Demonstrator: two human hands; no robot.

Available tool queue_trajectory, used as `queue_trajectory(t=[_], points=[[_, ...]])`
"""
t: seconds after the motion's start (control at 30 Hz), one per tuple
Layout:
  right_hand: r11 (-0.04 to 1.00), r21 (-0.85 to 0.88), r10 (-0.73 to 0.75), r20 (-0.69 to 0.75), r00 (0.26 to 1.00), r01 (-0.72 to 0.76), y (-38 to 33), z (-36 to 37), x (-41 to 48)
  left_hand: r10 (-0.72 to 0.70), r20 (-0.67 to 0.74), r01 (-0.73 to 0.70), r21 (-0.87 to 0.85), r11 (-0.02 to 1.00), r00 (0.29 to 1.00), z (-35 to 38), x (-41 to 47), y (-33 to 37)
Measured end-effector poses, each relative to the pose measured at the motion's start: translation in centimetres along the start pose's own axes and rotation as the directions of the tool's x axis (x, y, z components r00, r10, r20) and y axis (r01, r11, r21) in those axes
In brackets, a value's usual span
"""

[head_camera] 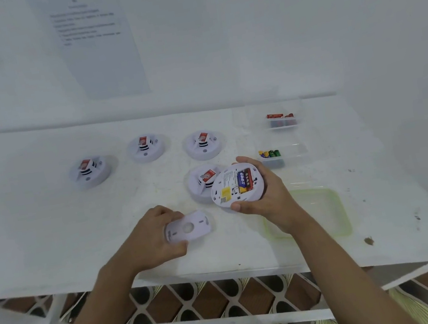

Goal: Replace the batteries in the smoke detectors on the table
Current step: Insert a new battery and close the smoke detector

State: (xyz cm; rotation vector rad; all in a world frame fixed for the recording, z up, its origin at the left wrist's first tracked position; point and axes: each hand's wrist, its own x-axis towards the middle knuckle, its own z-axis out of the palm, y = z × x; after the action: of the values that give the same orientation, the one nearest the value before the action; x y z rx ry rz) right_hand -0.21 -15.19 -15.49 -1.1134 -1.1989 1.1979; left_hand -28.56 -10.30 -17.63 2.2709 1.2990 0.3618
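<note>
My right hand [271,197] grips a round white smoke detector [235,186] turned underside up, with blue, red and yellow batteries showing in its bay. My left hand [149,239] holds the detector's white back plate [188,227] low over the white table [52,243]. Several other white detectors with red labels rest on the table: one just behind the held one [202,183], and three in a row at the back [88,170] [146,148] [204,144].
A clear box with red-topped batteries [282,120] stands at the back right, and a clear box with green, yellow and blue batteries [272,156] is nearer. A green-rimmed clear lid [324,211] lies under my right wrist. A printed sheet [92,41] hangs on the wall.
</note>
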Motion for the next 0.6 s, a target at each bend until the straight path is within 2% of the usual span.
queue_trajectory(t=[0.23,0.3,0.37,0.43,0.5,0.6], points=[[1.0,0.025,0.0,0.056,0.998,-0.001,-0.8,0.3,0.0,-0.021,0.069,0.021,0.007,1.0,0.997,0.0,0.0,-0.3],[0.999,0.044,0.007,0.068,0.998,-0.01,-1.0,0.4,0.0,-0.01,0.024,0.01,-0.017,1.0,1.0,-0.5,0.0,0.5],[0.998,0.06,0.023,0.097,0.995,-0.029,-1.1,0.5,0.0,0.036,-0.107,-0.049,-0.119,0.992,0.994,-1.1,0.2,2.2],[0.996,0.079,0.039,0.123,0.992,-0.049,-1.3,0.5,-0.1,-0.001,-0.203,-0.064,-0.313,0.948,0.979,-1.7,0.7,4.7],[0.995,0.087,0.04,0.141,0.989,-0.053,-1.3,0.5,-0.1,-0.103,-0.13,0.021,-0.521,0.853,0.986,-2.0,1.5,7.3],[0.994,0.1,0.031,0.15,0.988,-0.047,-1.5,0.3,-0.1,-0.167,0.033,0.147,-0.656,0.741,0.985,-1.8,2.6,9.7]])
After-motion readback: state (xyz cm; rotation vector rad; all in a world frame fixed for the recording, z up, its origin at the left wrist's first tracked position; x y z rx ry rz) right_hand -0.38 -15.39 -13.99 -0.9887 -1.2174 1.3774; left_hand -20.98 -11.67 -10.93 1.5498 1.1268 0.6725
